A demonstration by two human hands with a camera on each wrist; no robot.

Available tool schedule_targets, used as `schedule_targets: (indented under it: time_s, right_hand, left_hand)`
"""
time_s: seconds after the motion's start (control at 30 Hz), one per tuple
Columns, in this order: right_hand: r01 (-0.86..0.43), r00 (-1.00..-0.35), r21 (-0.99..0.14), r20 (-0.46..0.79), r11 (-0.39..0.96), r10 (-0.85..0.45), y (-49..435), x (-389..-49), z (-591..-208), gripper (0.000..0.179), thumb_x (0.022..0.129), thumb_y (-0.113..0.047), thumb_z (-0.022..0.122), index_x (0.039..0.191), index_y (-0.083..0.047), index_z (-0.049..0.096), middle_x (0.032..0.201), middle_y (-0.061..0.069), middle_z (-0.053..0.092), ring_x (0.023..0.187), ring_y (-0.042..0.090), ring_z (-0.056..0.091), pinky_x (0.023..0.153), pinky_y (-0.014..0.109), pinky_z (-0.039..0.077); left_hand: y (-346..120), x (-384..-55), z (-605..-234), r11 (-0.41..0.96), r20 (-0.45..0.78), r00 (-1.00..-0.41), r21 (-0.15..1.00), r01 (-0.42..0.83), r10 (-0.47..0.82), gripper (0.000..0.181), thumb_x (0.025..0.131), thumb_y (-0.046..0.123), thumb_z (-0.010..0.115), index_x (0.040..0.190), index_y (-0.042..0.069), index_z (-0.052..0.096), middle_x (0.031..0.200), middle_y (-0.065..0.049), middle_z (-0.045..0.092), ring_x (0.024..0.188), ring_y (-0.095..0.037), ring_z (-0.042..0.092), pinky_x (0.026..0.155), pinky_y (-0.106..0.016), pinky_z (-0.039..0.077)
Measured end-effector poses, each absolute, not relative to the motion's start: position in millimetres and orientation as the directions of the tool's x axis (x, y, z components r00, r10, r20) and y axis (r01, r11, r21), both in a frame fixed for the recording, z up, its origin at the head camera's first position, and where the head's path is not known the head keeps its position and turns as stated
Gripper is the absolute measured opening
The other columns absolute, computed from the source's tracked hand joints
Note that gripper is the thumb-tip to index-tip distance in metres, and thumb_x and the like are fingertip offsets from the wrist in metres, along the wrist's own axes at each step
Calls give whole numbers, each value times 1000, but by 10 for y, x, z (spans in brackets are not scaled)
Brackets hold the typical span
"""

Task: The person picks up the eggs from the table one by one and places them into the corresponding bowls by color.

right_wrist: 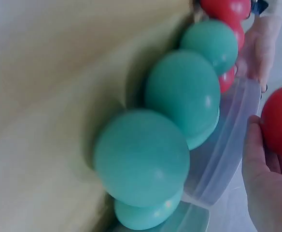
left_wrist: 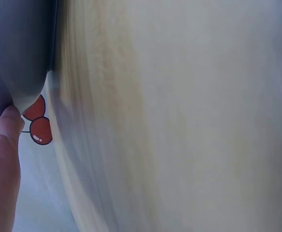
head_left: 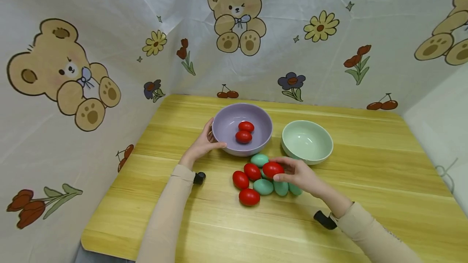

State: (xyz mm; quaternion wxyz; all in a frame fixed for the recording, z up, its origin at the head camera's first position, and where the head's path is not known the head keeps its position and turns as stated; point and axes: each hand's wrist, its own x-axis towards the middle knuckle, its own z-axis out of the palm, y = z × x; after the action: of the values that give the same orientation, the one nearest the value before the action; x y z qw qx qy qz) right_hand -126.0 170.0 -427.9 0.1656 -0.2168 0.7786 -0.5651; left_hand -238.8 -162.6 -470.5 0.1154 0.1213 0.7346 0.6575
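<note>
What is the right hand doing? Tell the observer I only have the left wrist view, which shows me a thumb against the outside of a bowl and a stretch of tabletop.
Observer: The right hand holds a red egg between its thumb and fingers.
Operator: Got it. I can't see over the rim here. Anything inside?
Observer: Yes, two red eggs lie in the purple bowl.
Operator: And does anything stand next to it?
Observer: A pale green bowl stands to its right, with a gap between them.
</note>
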Motion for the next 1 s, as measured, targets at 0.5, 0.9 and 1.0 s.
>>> schedule_targets:
  time_s: [0.5, 0.9, 1.0]
  right_hand:
    - [46, -931, -987, -99, 156, -352, 1506, -1873, -4044, 55, 85, -22, 68, 132, -2, 47, 122, 14, 56, 111, 25, 51, 104, 41, 29]
    - [50, -923, -976, -127, 213, -363, 1187, -2099, -3959, 52, 86, -26, 67, 130, -4, 50, 119, 13, 57, 109, 27, 53, 104, 45, 29]
    - [48, -921, -967, -140, 250, -364, 1099, -2160, -3961, 52, 86, -27, 67, 129, -5, 50, 119, 12, 58, 106, 26, 54, 101, 42, 34]
  left_hand:
    - [-1619, -2359, -4636, 92, -26, -935, 996, 7, 354, 109, 75, 3, 77, 150, 15, -1, 153, -10, 4, 138, -25, 11, 109, -31, 19]
    - [-1584, -2258, -4453, 96, -32, -931, 995, 4, 364, 106, 76, -1, 74, 149, 10, -3, 153, -15, 3, 138, -30, 10, 109, -34, 18]
    - [-1585, -2260, -4460, 84, -32, -930, 996, -1, 367, 107, 76, -1, 74, 149, 10, -3, 153, -14, 2, 138, -30, 10, 109, -34, 18]
